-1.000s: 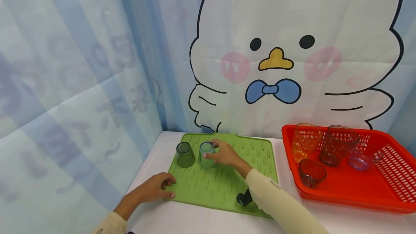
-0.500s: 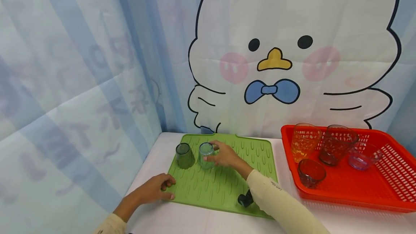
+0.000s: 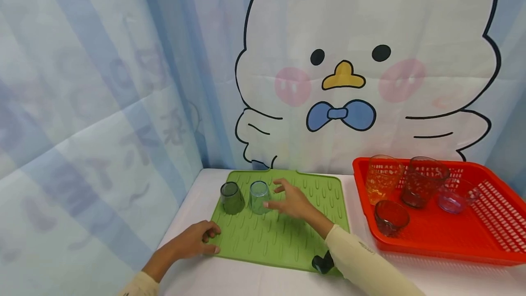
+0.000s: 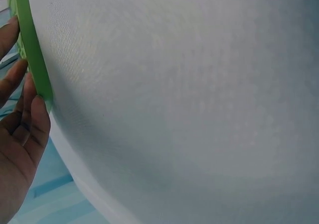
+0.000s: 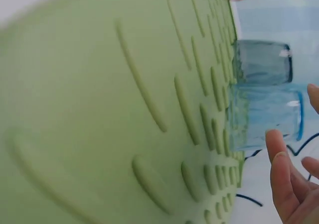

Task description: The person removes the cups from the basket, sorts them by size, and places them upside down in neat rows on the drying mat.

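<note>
A clear bluish glass [image 3: 260, 198] stands on the green ridged mat [image 3: 263, 245], its narrower end up. Close on its right is my right hand [image 3: 292, 201], thumb and fingers spread. In the right wrist view those fingers [image 5: 280, 157] are beside the bluish glass [image 5: 269, 115], with nothing held. A dark grey glass [image 3: 232, 198] stands just left of the bluish one, also narrower end up. My left hand [image 3: 192, 240] rests at the mat's left edge; in the left wrist view its relaxed fingertips touch the mat's rim [image 4: 36, 55].
A red plastic basket [image 3: 444, 241] at the right holds an orange glass [image 3: 382, 179], a dark tumbler [image 3: 423, 182], a purple glass cup [image 3: 452, 201] and a small dark cup [image 3: 391, 218]. A printed curtain [image 3: 337, 22] hangs behind.
My right hand has let go of the bluish glass and drawn back slightly to the right, its fingers spreading. Both glasses stay on the mat, and the left hand keeps its place.
</note>
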Demonstrator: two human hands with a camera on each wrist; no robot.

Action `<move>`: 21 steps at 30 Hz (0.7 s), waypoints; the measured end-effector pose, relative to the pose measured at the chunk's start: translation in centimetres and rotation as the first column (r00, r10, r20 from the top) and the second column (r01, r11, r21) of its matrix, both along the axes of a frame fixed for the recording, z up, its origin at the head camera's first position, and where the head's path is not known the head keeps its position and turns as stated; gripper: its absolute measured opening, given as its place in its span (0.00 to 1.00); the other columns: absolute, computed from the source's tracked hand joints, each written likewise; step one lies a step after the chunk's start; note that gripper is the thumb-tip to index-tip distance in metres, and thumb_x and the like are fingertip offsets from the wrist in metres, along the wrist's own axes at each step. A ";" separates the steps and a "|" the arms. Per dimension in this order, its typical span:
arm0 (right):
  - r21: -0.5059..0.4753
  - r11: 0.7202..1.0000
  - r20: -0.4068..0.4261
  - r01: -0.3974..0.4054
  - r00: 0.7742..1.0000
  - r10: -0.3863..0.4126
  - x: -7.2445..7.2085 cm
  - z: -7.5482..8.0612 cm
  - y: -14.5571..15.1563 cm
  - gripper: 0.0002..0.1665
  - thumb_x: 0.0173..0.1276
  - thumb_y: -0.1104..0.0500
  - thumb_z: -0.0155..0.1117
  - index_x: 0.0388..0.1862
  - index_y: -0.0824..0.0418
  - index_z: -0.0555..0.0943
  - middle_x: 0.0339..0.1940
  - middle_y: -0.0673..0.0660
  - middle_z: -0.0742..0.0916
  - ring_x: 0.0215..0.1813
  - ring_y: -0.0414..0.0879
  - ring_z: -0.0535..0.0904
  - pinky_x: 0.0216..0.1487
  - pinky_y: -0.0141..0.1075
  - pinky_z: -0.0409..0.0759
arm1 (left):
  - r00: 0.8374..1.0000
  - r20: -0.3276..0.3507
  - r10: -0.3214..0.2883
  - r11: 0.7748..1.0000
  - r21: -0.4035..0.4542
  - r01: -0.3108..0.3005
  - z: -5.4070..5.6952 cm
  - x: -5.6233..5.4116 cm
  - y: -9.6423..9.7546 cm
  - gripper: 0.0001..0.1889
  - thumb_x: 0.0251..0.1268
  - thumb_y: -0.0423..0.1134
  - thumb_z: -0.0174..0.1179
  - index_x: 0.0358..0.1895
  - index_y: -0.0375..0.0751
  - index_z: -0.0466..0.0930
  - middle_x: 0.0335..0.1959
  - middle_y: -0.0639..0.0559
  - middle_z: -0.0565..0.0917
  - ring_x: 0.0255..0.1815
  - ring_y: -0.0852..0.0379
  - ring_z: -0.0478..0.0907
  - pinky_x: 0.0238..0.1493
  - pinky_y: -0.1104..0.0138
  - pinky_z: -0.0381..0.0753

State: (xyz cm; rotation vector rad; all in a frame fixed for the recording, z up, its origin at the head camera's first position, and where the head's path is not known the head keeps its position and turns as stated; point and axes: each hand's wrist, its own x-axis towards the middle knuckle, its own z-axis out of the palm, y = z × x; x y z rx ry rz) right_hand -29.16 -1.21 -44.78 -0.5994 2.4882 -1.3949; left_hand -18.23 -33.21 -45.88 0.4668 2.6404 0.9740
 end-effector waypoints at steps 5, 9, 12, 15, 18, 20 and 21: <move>0.023 1.000 -0.054 -0.003 0.999 0.004 2.0 1.2 1.1 0.43 0.58 0.43 0.78 0.70 0.52 0.71 0.60 0.57 0.83 0.49 0.54 0.86 0.46 0.46 0.83 | 1.000 -0.008 -0.004 1.000 -0.001 0.004 0.0 0.0 -0.1 0.22 0.60 0.43 0.73 0.53 0.36 0.79 0.42 0.49 0.78 0.41 0.57 0.74 0.41 0.67 0.77; 0.033 0.999 -0.084 -0.039 0.996 0.042 3.9 2.3 2.3 0.40 0.58 0.44 0.78 0.67 0.52 0.73 0.57 0.55 0.84 0.42 0.49 0.84 0.41 0.43 0.82 | 1.000 -0.015 -0.006 1.000 -0.004 0.006 0.0 0.0 -0.2 0.23 0.59 0.44 0.73 0.52 0.36 0.79 0.42 0.49 0.78 0.41 0.58 0.74 0.41 0.68 0.76; 0.028 0.996 -0.079 -0.087 0.993 0.089 5.2 3.3 3.6 0.39 0.58 0.45 0.78 0.66 0.52 0.74 0.56 0.55 0.85 0.33 0.44 0.82 0.36 0.39 0.81 | 1.000 -0.011 -0.008 1.000 0.000 0.008 -0.1 0.0 -0.2 0.22 0.59 0.43 0.73 0.52 0.35 0.78 0.42 0.49 0.78 0.41 0.57 0.74 0.41 0.67 0.77; 0.026 0.990 -0.074 -0.140 0.987 0.142 6.5 4.3 5.3 0.37 0.59 0.45 0.77 0.65 0.53 0.75 0.54 0.55 0.85 0.31 0.44 0.81 0.35 0.36 0.82 | 1.000 -0.004 -0.009 1.000 0.010 0.009 -0.3 -0.1 -0.2 0.22 0.59 0.43 0.73 0.52 0.36 0.78 0.42 0.49 0.78 0.41 0.57 0.74 0.41 0.66 0.77; 0.012 0.981 -0.076 -0.193 0.978 0.193 7.6 5.3 7.2 0.35 0.60 0.46 0.77 0.64 0.54 0.75 0.53 0.54 0.85 0.31 0.44 0.82 0.36 0.35 0.83 | 1.000 0.000 -0.008 1.000 0.017 0.008 -0.3 -0.1 -0.2 0.22 0.60 0.42 0.73 0.52 0.36 0.78 0.42 0.49 0.78 0.41 0.56 0.74 0.41 0.66 0.77; -0.013 0.973 -0.087 -0.230 0.970 0.228 8.2 5.9 8.5 0.33 0.61 0.47 0.76 0.63 0.55 0.76 0.53 0.55 0.84 0.32 0.43 0.83 0.36 0.35 0.84 | 1.000 0.001 -0.011 1.000 0.022 0.011 -0.3 0.0 -0.2 0.22 0.60 0.42 0.73 0.53 0.35 0.78 0.42 0.49 0.78 0.41 0.56 0.74 0.41 0.66 0.77; -0.025 0.968 -0.102 -0.248 0.964 0.244 8.3 6.1 9.2 0.32 0.61 0.47 0.76 0.62 0.55 0.77 0.53 0.56 0.85 0.33 0.43 0.84 0.37 0.35 0.84 | 1.000 -0.002 -0.015 1.000 0.023 0.015 -0.3 0.0 -0.2 0.22 0.60 0.42 0.73 0.53 0.35 0.78 0.42 0.49 0.78 0.41 0.56 0.74 0.41 0.66 0.77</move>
